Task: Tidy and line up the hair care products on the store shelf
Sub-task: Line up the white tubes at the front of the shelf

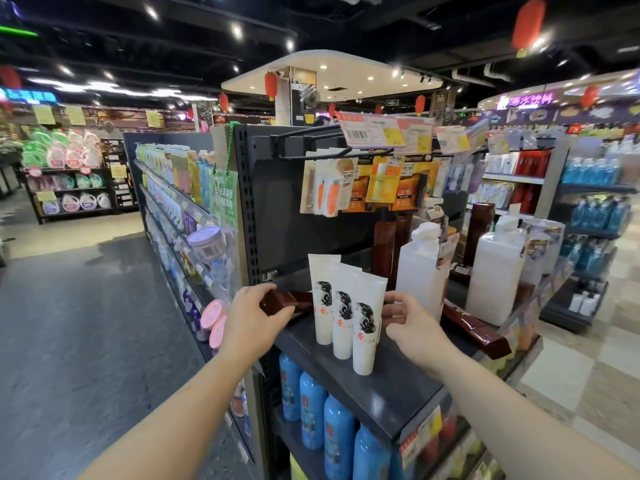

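Well, the left hand [254, 318] curls its fingers over the end of a dark brown box [284, 301] lying flat on the shelf [391, 386], just left of three white tubes [346, 315]. On their other side the right hand [414, 327] has thumb and fingers bent around something dark behind the tubes; what it is cannot be told. Those tubes stand upright in a slanting row. Further right stand two big white pump bottles [495, 268], and another brown box [476, 330] lies flat between them. Blue bottles [313, 408] fill the shelf below
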### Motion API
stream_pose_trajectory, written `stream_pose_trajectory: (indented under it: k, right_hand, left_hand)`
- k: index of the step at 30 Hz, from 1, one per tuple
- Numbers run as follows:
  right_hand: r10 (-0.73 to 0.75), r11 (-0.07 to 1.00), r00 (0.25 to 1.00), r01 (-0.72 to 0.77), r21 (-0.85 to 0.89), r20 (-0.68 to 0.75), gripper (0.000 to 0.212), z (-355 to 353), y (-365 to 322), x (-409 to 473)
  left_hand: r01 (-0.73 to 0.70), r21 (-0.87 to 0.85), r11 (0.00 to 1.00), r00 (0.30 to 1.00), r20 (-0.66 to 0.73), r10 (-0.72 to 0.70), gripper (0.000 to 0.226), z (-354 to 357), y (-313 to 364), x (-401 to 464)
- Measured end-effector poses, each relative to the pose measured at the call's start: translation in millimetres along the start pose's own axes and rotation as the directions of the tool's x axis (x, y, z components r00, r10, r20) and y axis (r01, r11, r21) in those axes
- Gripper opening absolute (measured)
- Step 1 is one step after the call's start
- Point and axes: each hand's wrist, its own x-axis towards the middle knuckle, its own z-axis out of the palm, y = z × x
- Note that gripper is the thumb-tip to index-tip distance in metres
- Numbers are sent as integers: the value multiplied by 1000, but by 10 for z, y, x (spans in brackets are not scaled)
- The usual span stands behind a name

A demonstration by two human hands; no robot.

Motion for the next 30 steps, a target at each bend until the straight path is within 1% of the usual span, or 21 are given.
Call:
stream_pose_trajectory:
  k: [4,6,8,10,12,14,16,18,20,23,27,30]
  right_hand:
    - [-16,999,992,20,33,-124,46,-6,-94,-11]
    - [-42,998,977,49,28,-209,41,-23,-139,-50]
    - [-97,994,939,106,8,-330,33,-50,-209,-116]
    - [-196,978,878,206,-26,-436,26,-68,-313,-193]
    - [-318,942,815,328,-67,-484,23,-47,-457,-285]
    - [-430,892,787,444,-77,-441,26,31,-624,-403]
    - [-523,845,788,530,-74,-325,29,143,-754,-520]
    - [-566,824,805,562,-80,-177,28,256,-824,-600]
    - [-562,826,826,560,-64,-33,26,339,-859,-647]
    - [-520,848,846,528,-50,115,37,382,-867,-674]
    - [-474,873,855,487,-12,211,54,313,-833,-717]
    - [-472,878,839,476,54,272,54,221,-789,-749]
  left_hand:
    - [-28,-18,999,999,-30,27,40,-169,199,86]
    - [-48,-40,998,998,-38,47,29,-245,252,92]
    - [-53,-30,998,997,-57,51,19,-310,261,77]
    - [-8,-19,1000,999,-54,7,25,-374,268,59]
    - [39,-26,999,998,-48,-40,32,-441,297,51]
    - [45,-10,999,997,-56,-46,34,-513,368,43]
    - [29,8,1000,998,-56,-28,35,-591,482,12]
    - [24,16,1000,999,-40,-23,39,-655,601,-28]
    - [10,34,999,999,-35,-8,41,-711,726,-77]
    - [-37,62,997,999,-17,38,39,-776,960,-177]
    - [-85,62,994,996,-11,86,36,-786,1244,-334]
    - [-96,51,994,995,-35,98,37,-724,1438,-443]
